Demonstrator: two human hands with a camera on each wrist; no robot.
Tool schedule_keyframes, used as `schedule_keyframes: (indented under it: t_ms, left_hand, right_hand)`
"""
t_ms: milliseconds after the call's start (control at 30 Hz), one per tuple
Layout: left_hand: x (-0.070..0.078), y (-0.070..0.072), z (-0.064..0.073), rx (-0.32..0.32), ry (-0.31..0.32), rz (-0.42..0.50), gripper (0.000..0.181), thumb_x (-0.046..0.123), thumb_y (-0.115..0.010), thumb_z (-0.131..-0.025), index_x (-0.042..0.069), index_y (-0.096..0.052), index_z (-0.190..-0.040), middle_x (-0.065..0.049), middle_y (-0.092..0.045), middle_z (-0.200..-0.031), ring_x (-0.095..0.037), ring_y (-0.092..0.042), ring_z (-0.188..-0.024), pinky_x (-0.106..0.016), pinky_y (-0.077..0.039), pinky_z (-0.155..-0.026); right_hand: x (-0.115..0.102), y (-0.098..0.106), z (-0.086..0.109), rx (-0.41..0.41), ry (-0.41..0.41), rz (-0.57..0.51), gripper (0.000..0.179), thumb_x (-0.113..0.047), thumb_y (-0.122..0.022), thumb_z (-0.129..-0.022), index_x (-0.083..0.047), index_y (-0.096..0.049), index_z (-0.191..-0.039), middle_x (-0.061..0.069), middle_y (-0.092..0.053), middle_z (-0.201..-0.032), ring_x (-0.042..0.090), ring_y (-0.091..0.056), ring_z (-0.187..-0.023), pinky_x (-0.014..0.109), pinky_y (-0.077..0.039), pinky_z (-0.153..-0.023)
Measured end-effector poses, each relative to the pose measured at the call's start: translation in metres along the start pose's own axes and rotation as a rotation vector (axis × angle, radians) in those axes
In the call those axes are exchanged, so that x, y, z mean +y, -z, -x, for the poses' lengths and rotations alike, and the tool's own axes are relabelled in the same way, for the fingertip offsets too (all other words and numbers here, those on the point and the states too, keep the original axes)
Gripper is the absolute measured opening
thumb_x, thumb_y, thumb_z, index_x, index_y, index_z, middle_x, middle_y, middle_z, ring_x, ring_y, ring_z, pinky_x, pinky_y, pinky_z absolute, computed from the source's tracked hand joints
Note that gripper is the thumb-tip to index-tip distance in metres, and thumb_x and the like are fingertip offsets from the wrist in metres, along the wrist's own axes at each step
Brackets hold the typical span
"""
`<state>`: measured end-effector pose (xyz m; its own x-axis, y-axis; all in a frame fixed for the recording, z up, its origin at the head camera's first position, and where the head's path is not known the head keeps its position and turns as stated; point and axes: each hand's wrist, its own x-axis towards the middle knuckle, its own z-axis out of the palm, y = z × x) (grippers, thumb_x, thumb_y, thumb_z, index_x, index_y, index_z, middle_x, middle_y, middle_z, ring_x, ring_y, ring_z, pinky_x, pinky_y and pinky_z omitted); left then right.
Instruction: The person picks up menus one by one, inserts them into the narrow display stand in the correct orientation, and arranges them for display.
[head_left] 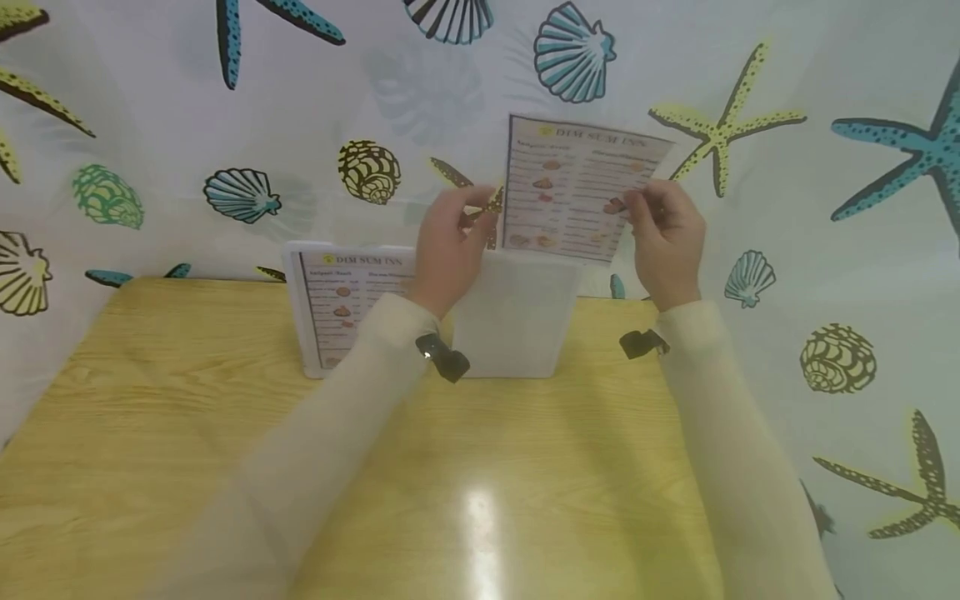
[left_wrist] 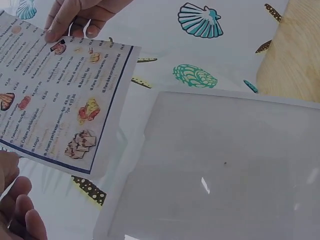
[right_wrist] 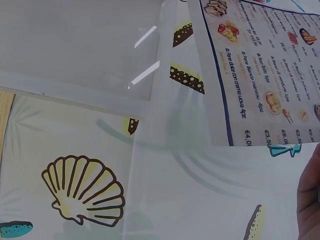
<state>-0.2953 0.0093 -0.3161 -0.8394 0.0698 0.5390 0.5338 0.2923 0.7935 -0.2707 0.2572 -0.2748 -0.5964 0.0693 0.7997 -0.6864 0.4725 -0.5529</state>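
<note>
My right hand (head_left: 670, 242) pinches the right edge of a printed "DIM SUM INN" menu sheet (head_left: 573, 196), raised and tilted. At the sheet's left edge is my left hand (head_left: 453, 246), thumb and forefinger apart, with the patterned cloth showing between them. In the left wrist view its fingers (left_wrist: 22, 205) lie loosely bent by the sheet's border. Below the sheet stands a blank, glossy white menu holder panel (head_left: 513, 317). To its left, partly covered by my left arm, is another white-framed panel (head_left: 330, 321) showing a matching menu.
The panels stand near the back edge of a light wooden table (head_left: 450, 467). Behind and to the right hangs a white cloth (head_left: 315, 100) printed with shells and starfish. Dark straps (head_left: 442, 357) sit at both wrists.
</note>
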Motion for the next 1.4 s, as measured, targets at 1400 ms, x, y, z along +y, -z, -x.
schedule_keyframes:
  t_ms: [1400]
  left_hand:
    - [-0.008,-0.007,-0.019,-0.072,0.322,0.142,0.025,0.011,-0.061,-0.098,0.002,-0.069,-0.120,-0.013,-0.072,-0.111,-0.024,-0.071,-0.091,-0.030,-0.062,-0.077]
  right_hand:
    - [0.026,-0.015,0.010,-0.144,-0.338,0.091,0.026,-0.023,-0.060,-0.106,-0.001,-0.071,-0.115,0.013,-0.074,-0.114,0.017,-0.070,-0.100,0.028,-0.056,-0.091]
